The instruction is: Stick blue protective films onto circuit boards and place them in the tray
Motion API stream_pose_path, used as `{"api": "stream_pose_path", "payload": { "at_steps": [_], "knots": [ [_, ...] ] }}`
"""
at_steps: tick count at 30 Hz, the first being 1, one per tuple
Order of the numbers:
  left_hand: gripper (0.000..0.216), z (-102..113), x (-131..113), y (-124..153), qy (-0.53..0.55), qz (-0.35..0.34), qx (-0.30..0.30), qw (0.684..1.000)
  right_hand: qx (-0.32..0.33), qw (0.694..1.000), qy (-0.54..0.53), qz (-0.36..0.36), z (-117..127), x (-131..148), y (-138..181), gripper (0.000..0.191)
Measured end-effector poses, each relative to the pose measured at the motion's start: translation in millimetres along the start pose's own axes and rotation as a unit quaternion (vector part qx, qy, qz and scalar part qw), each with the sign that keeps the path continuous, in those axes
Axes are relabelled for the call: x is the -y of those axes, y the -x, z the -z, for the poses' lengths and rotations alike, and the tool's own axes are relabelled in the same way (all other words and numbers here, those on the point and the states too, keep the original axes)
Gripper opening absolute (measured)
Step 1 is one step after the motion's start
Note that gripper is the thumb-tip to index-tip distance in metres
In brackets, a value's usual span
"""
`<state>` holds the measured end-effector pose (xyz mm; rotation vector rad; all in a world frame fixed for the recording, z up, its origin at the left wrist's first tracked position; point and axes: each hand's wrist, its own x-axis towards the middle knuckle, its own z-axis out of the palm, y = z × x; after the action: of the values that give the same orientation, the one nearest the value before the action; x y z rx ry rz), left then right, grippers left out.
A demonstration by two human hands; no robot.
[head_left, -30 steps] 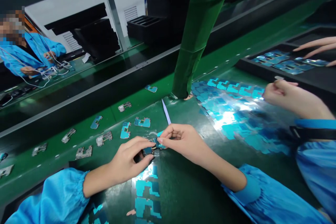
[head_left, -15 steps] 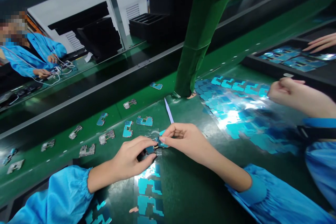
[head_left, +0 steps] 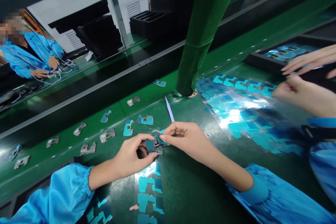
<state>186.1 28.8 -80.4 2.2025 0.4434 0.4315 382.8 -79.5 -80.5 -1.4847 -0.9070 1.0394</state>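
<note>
My left hand grips a small circuit board by its edges, thumb below and index finger above. My right hand pinches at the board's right end, where a bit of blue shows; its fingertips partly hide that spot. Just beyond my right hand lies a pale purple pointed stick. Under my left hand a clear strip of blue cut-out stickers runs toward me. Two blue-faced boards, one board and another board, rest on the green mat a little farther off.
Several boards lie along the green belt at left. A green-wrapped post rises behind my hands. Sheets of blue stickers spread at right, near a co-worker's hands and a black tray. Another person sits across.
The boards on the belt have shifted right. My left index finger has drawn back, baring more of the held board. At right, a co-worker's spread hand has come farther left.
</note>
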Motion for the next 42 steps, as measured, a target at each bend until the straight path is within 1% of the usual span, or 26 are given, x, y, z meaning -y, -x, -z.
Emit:
{"api": "stream_pose_path", "payload": {
  "at_steps": [3,5,7,12,15,17,19,21,23,24,26,29,31,33,35,36,37,39,41,42],
  "knots": [
    [0.029,-2.3,-3.3,-1.5,0.089,0.067,0.003,0.994,-0.001,1.000,0.008,0.004,-1.0,0.0,0.7,0.019],
    [0.024,-4.3,-4.2,-2.6,0.152,0.113,0.000,0.982,-0.002,1.000,0.016,0.011,-2.3,-0.1,1.6,0.018],
    [0.025,-6.5,-3.8,-3.1,0.206,0.148,-0.006,0.967,-0.005,0.999,0.028,0.023,-4.0,-0.7,2.6,0.017],
    [0.031,-9.8,-3.1,-4.6,0.273,0.181,-0.020,0.944,-0.019,0.995,0.080,0.064,-7.4,-4.9,3.4,0.017],
    [0.036,-9.1,-6.4,-7.3,0.331,0.196,-0.026,0.923,-0.029,0.993,0.089,0.069,-8.4,-7.2,3.1,0.020],
    [0.042,-8.4,-8.8,-8.7,0.363,0.196,-0.024,0.911,-0.014,0.994,0.087,0.066,-9.0,-7.5,3.3,0.023],
    [0.044,-8.0,-9.7,-8.9,0.374,0.194,-0.019,0.906,0.021,0.992,0.104,0.069,-10.1,-6.9,3.8,0.024],
    [0.041,-8.3,-8.4,-8.5,0.376,0.199,-0.017,0.905,0.062,0.987,0.125,0.074,-11.6,-5.8,4.3,0.017],
    [0.039,-8.6,-6.1,-8.7,0.378,0.215,-0.016,0.900,0.084,0.987,0.120,0.070,-13.2,-4.8,4.7,0.014],
    [0.040,-8.6,-5.3,-9.2,0.382,0.225,-0.015,0.896,0.086,0.989,0.105,0.062,-13.6,-4.4,4.7,0.015],
    [0.044,-8.1,-5.7,-11.2,0.395,0.240,-0.007,0.887,0.086,0.995,0.052,0.031,-13.6,-3.6,4.6,0.023],
    [0.045,-6.9,-10.9,-14.6,0.407,0.253,0.000,0.878,0.115,0.992,-0.045,-0.016,-11.1,-2.5,4.5,0.033],
    [0.044,-6.9,-14.6,-15.5,0.402,0.260,-0.004,0.878,0.135,0.989,-0.055,-0.015,-8.0,-1.9,4.3,0.035],
    [0.041,-7.5,-15.8,-14.6,0.384,0.267,-0.009,0.884,0.139,0.990,-0.023,0.005,-3.4,-1.7,3.4,0.034],
    [0.036,-7.4,-14.5,-12.2,0.360,0.267,-0.017,0.894,0.118,0.993,0.006,0.021,3.8,-1.9,0.6,0.032],
    [0.034,-6.9,-13.4,-10.7,0.347,0.262,-0.023,0.900,0.091,0.995,0.010,0.025,8.7,-2.3,-1.6,0.033],
    [0.032,-5.9,-12.4,-9.0,0.334,0.252,-0.030,0.907,0.050,0.998,0.011,0.027,14.2,-3.0,-4.3,0.034],
    [0.031,-2.7,-11.8,-5.9,0.304,0.224,-0.042,0.925,-0.069,0.997,0.024,0.025,26.9,-5.8,-10.7,0.040],
    [0.027,1.9,-12.9,-4.8,0.255,0.189,-0.047,0.947,-0.190,0.978,0.083,0.016,39.9,-11.4,-17.1,0.043],
    [0.026,5.0,-13.4,-5.4,0.224,0.173,-0.051,0.958,-0.234,0.963,0.132,0.017,45.9,-15.4,-20.1,0.044]
  ]
}}
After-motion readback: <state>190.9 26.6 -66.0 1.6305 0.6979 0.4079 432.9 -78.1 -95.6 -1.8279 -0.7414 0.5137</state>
